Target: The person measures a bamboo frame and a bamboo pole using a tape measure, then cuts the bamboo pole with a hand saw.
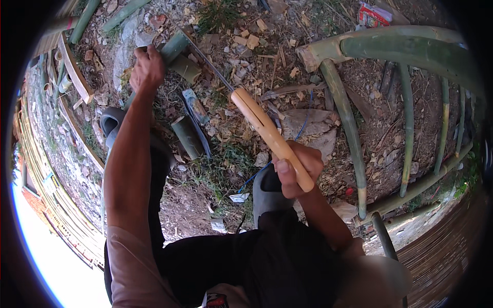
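My right hand (297, 169) grips the pale wooden handle of a long knife (267, 128). Its thin dark blade (208, 64) runs up and to the left toward a short green bamboo piece (174, 47). My left hand (147, 69) is stretched out and closed on that bamboo piece, holding it against the ground. A second cut bamboo section (186, 68) lies right beside it. My legs in dark trousers and grey slippers (267, 197) fill the lower middle.
Long green bamboo poles (352, 128) lie across the right side, with a thick curved one (411, 49) at the top right. Another short bamboo tube (187, 137) and a grey slipper (110, 120) rest on the dirt among wood chips and dry leaves. Woven bamboo fencing runs along the left.
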Tool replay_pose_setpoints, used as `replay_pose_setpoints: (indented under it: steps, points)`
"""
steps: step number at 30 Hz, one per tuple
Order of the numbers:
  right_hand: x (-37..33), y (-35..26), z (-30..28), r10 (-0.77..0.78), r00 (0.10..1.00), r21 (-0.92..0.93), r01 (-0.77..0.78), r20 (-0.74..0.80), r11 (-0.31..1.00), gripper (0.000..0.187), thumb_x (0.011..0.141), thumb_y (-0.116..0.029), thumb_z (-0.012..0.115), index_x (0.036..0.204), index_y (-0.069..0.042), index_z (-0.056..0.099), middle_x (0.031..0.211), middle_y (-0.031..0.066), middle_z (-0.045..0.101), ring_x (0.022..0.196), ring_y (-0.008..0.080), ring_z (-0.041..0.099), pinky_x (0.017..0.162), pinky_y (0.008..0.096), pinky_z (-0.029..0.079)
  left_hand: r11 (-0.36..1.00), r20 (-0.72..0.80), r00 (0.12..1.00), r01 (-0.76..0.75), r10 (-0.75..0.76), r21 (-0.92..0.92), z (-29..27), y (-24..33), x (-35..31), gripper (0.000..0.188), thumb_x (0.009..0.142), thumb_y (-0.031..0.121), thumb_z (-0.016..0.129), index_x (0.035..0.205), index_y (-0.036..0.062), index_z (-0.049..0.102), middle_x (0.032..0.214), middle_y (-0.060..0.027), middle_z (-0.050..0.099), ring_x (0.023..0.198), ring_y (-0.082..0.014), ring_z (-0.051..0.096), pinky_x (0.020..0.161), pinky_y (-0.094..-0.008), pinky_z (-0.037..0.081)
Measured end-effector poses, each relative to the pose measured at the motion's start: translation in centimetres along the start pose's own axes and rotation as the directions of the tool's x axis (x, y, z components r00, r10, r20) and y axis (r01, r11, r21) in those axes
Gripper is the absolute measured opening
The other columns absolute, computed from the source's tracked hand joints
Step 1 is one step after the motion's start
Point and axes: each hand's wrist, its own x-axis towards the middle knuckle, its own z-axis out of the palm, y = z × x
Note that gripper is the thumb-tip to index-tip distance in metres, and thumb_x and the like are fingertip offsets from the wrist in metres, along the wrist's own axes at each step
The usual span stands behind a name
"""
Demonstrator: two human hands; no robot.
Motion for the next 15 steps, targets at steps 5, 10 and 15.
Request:
replay_pose_setpoints:
  steps: [5, 10, 15]
  points:
    - [-5.5, -2.3, -4.5, 0.036, 0.999, 0.061, -0.037, 0.023, 0.997, 0.033, 0.094, -0.020, 0.053, 0.081, 0.009, 0.063, 0.063, 0.0117, 0.060, 0.051, 0.0190, 0.059, 0.047, 0.0303, 0.047, 0.999, -0.039, 0.999, 0.009, -0.011, -0.041, 0.1, 0.8, -0.1, 0.062, 0.102, 0.055, 0.028, 0.140, 0.0070, 0.041, 0.130, -0.0289, 0.063, 0.123, -0.0468, 0.059, 0.106, -0.0529, 0.040]
    - [2.2, -0.3, 0.6, 0.073, 0.997, -0.047, -0.071, 0.038, 0.996, 0.015, 0.082, -0.007, 0.060, 0.078, 0.006, 0.065, 0.062, 0.0088, 0.061, 0.048, 0.0188, 0.060, 0.048, 0.0301, 0.049, 0.997, 0.001, 1.000, -0.029, 0.029, -0.074, 0.9, 1.1, -1.3, 0.067, 0.103, 0.054, 0.027, 0.152, 0.0083, 0.034, 0.132, -0.0289, 0.062, 0.127, -0.0466, 0.056, 0.110, -0.0514, 0.037]
    - [-4.9, -0.9, -3.3, -0.012, 0.999, 0.161, 0.019, -0.041, 0.987, 0.028, 0.088, -0.017, 0.059, 0.083, 0.009, 0.065, 0.062, 0.0090, 0.060, 0.048, 0.0176, 0.059, 0.047, 0.0311, 0.049, 0.996, -0.031, 0.999, -0.021, 0.018, -0.091, 0.0, -0.1, -0.1, 0.068, 0.103, 0.052, 0.025, 0.153, 0.0073, 0.032, 0.134, -0.0291, 0.061, 0.129, -0.0473, 0.055, 0.111, -0.0508, 0.036]
